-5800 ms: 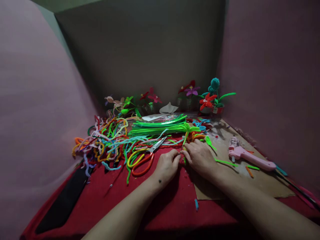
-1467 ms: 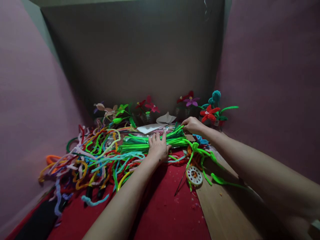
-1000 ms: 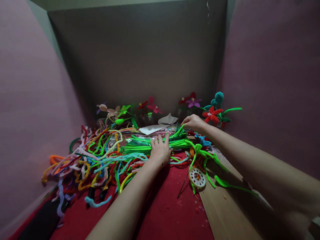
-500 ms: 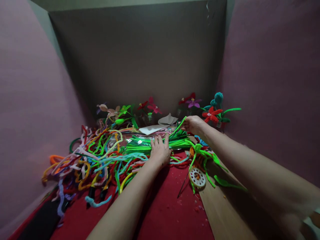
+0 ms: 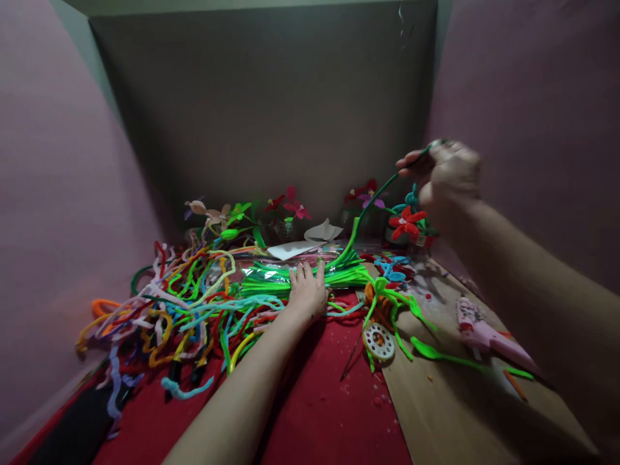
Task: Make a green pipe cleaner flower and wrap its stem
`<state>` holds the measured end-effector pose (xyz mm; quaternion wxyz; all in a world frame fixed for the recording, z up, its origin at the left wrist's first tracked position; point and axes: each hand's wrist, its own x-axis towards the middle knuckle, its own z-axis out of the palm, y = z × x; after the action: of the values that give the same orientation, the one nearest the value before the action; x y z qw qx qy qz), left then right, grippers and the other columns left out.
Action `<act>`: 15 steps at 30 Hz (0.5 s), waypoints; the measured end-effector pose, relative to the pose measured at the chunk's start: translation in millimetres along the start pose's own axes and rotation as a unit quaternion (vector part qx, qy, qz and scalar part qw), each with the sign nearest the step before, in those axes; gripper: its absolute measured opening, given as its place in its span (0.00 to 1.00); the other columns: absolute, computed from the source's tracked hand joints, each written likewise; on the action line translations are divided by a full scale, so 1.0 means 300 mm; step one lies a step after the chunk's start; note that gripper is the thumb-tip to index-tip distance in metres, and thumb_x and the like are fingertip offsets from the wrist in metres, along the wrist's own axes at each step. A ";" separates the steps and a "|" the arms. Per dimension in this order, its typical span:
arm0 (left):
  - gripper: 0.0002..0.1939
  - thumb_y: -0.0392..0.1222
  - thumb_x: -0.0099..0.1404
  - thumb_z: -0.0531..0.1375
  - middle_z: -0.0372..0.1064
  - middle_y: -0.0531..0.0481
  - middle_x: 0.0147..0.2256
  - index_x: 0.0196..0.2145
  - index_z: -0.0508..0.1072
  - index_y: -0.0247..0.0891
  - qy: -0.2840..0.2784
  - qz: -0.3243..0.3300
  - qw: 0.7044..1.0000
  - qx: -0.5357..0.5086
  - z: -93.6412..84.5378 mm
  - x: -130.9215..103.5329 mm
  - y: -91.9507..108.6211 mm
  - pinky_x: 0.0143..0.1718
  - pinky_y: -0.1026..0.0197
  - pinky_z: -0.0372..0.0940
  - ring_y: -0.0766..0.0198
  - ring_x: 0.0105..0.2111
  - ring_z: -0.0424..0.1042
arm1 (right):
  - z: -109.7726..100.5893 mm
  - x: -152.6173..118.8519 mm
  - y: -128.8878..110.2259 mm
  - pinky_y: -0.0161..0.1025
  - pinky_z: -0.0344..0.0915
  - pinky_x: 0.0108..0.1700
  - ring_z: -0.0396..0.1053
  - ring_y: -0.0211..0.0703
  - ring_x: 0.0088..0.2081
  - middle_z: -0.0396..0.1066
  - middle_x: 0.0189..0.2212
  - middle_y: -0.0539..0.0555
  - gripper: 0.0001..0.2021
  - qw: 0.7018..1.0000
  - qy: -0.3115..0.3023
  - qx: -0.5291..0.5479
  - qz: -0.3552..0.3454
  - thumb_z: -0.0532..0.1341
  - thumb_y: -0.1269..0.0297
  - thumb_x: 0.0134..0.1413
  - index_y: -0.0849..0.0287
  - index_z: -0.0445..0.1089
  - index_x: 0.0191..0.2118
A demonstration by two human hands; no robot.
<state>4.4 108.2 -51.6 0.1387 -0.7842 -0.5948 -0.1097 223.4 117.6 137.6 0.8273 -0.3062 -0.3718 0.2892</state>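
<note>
My left hand (image 5: 309, 290) rests with outstretched fingers on a clear plastic packet (image 5: 271, 274) of green pipe cleaners (image 5: 264, 284). Raised at the right, my right hand (image 5: 453, 171) is closed on the end of a dark green pipe cleaner (image 5: 375, 199). That stem curves down from my fingers to the right end of the packet, where the bundle hides its lower end. Colourful loose pipe cleaners (image 5: 169, 310) are heaped to the left of my left hand.
Pipe-cleaner flowers (image 5: 296, 205) stand along the back, among them a red flower (image 5: 407, 223). White paper (image 5: 295, 249) lies behind the packet. A white disc with holes (image 5: 378, 341) is on the red cloth's right edge, and a pink glue gun (image 5: 494, 339) lies on the wooden board (image 5: 426, 413).
My right hand has moved up and to the right, drawing a dark green pipe cleaner partly out of the bundle. My left hand stays on the packet. The pink glue gun has come into view.
</note>
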 end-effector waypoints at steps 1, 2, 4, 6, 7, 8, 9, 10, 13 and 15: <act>0.35 0.48 0.58 0.54 0.53 0.30 0.56 0.60 0.50 0.36 0.000 0.000 1.000 -0.004 0.001 -0.001 0.000 0.53 0.42 0.45 0.42 0.56 0.51 | -0.007 -0.010 -0.067 0.33 0.65 0.27 0.70 0.35 0.23 0.66 0.14 0.44 0.12 1.000 -0.006 0.008 -0.026 0.45 0.74 0.55 0.55 0.58 0.24; 0.35 0.48 0.58 0.54 0.53 0.30 0.57 0.60 0.50 0.36 0.001 0.000 1.000 -0.008 0.002 -0.003 0.001 0.53 0.42 0.45 0.42 0.57 0.51 | -0.016 -0.025 -0.130 0.35 0.64 0.30 0.71 0.35 0.25 0.66 0.15 0.44 0.14 0.997 -0.026 0.014 -0.067 0.44 0.73 0.54 0.55 0.59 0.23; 0.34 0.47 0.58 0.55 0.53 0.29 0.57 0.60 0.51 0.35 0.004 -0.002 1.000 -0.018 0.003 -0.002 0.001 0.54 0.42 0.44 0.42 0.57 0.51 | -0.039 -0.068 -0.237 0.34 0.63 0.33 0.72 0.33 0.29 0.66 0.17 0.43 0.17 0.992 -0.040 0.020 -0.116 0.44 0.73 0.54 0.53 0.61 0.19; 0.34 0.47 0.57 0.56 0.54 0.29 0.56 0.59 0.52 0.33 0.007 -0.005 0.999 -0.031 -0.006 0.005 0.000 0.53 0.41 0.45 0.42 0.56 0.52 | -0.062 -0.124 -0.295 0.30 0.64 0.36 0.71 0.30 0.38 0.69 0.23 0.42 0.18 0.992 -0.043 0.006 -0.118 0.45 0.74 0.52 0.52 0.62 0.18; 0.35 0.48 0.57 0.56 0.54 0.28 0.56 0.59 0.53 0.32 0.011 -0.006 0.999 -0.039 -0.017 0.010 -0.001 0.53 0.41 0.45 0.41 0.56 0.52 | -0.072 -0.154 -0.302 0.29 0.64 0.36 0.70 0.31 0.41 0.71 0.27 0.42 0.16 0.994 -0.039 0.003 -0.103 0.47 0.73 0.51 0.51 0.62 0.18; 0.35 0.48 0.57 0.57 0.54 0.28 0.55 0.58 0.54 0.31 0.015 -0.005 0.999 -0.049 -0.033 0.016 -0.003 0.53 0.41 0.46 0.41 0.56 0.52 | -0.081 -0.185 -0.293 0.30 0.65 0.35 0.69 0.33 0.42 0.71 0.28 0.44 0.15 0.996 -0.036 0.016 -0.085 0.48 0.72 0.52 0.51 0.62 0.19; 0.35 0.49 0.56 0.57 0.54 0.28 0.55 0.58 0.54 0.30 0.022 -0.002 0.998 -0.060 -0.053 0.019 -0.004 0.53 0.41 0.46 0.41 0.56 0.51 | -0.088 -0.214 -0.270 0.29 0.66 0.33 0.70 0.33 0.39 0.71 0.26 0.45 0.14 0.997 -0.029 0.046 -0.059 0.50 0.73 0.51 0.52 0.62 0.19; 0.35 0.49 0.56 0.57 0.54 0.28 0.55 0.58 0.54 0.30 0.031 0.006 0.997 -0.071 -0.079 0.020 -0.005 0.54 0.42 0.46 0.42 0.57 0.50 | -0.095 -0.243 -0.236 0.28 0.66 0.31 0.70 0.32 0.34 0.68 0.21 0.46 0.14 0.995 -0.013 0.089 -0.029 0.51 0.75 0.51 0.54 0.62 0.19; 0.35 0.48 0.55 0.59 0.57 0.36 0.53 0.58 0.55 0.34 0.049 0.050 0.991 -0.112 -0.168 -0.008 -0.001 0.54 0.50 0.49 0.49 0.55 0.52 | -0.117 -0.315 -0.099 0.28 0.66 0.26 0.69 0.32 0.26 0.66 0.19 0.46 0.11 0.979 -0.003 0.180 0.094 0.52 0.77 0.50 0.57 0.64 0.23; 0.36 0.46 0.52 0.62 0.62 0.41 0.47 0.57 0.56 0.37 0.034 0.087 0.960 -0.263 -0.225 -0.055 0.014 0.47 0.55 0.58 0.55 0.48 0.62 | -0.137 -0.350 -0.011 0.29 0.67 0.25 0.69 0.33 0.25 0.68 0.20 0.48 0.09 0.966 0.013 0.194 0.172 0.53 0.78 0.49 0.59 0.64 0.25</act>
<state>3.5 68.7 5.7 -0.0429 -0.8376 -0.4693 -0.2764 198.3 29.2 72.0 0.8132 -0.2030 -0.2396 0.4901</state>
